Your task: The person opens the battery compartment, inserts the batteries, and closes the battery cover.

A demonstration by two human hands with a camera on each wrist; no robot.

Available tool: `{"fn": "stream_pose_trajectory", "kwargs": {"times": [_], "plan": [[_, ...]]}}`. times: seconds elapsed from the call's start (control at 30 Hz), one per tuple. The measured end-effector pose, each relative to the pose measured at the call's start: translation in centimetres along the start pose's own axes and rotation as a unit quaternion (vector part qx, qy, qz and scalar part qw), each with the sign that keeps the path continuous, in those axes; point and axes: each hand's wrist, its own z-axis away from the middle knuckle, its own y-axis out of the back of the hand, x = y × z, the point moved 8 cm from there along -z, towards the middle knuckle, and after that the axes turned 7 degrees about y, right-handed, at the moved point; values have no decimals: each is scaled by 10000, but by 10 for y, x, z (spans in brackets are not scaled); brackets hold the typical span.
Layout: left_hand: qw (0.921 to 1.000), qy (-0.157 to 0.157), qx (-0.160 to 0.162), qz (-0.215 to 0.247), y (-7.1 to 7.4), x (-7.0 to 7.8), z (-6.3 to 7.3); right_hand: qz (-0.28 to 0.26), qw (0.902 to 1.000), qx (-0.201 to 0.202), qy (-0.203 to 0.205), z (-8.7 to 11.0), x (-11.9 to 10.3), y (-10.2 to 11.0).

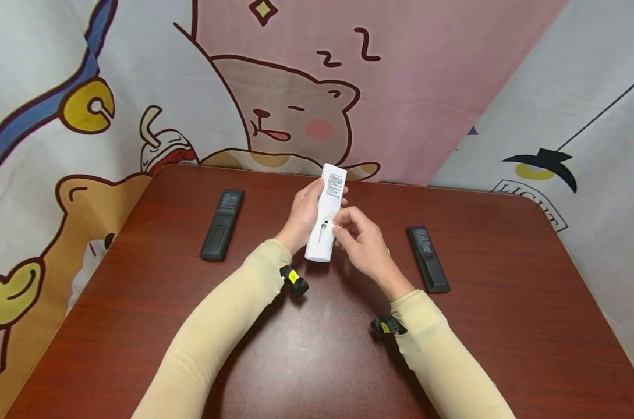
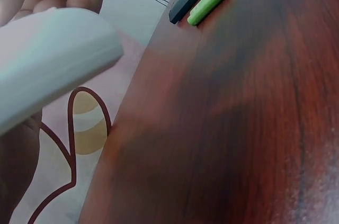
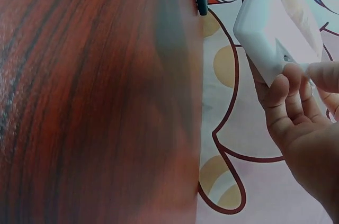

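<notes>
A white remote control (image 1: 331,201) is held up above the table, its printed back facing up and its battery compartment (image 1: 323,231) showing as a dark opening near the lower end. My left hand (image 1: 302,216) grips it from the left, with fingertips showing past its right edge. At the compartment, my right hand (image 1: 362,240) pinches a small white piece between thumb and forefinger; its kind cannot be told. The right wrist view has those fingertips right at the opening of the white remote (image 3: 259,25). In the left wrist view, the remote's rounded end (image 2: 79,49) stands over the table.
One black remote control (image 1: 222,225) lies face down on the left of the brown table (image 1: 296,361), another black remote (image 1: 428,259) on the right. A green battery (image 2: 207,4) lies beside the right one. A printed cartoon curtain (image 1: 400,116) hangs behind the table's far edge.
</notes>
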Motion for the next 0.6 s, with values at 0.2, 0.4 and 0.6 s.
{"fn": "stream_pose_trajectory", "kwargs": {"times": [0.2,0.4,0.6], "plan": [[10000,-5,73,20,5,0,-1,-87,9999,34,47,1,-1,2],[9999,-35,89,75,8,2,-1,-22,9999,106,-71,3,1,7],[9999,-96,67,-29,8,5,0,133,9996,141,-221,7,8,15]]}}
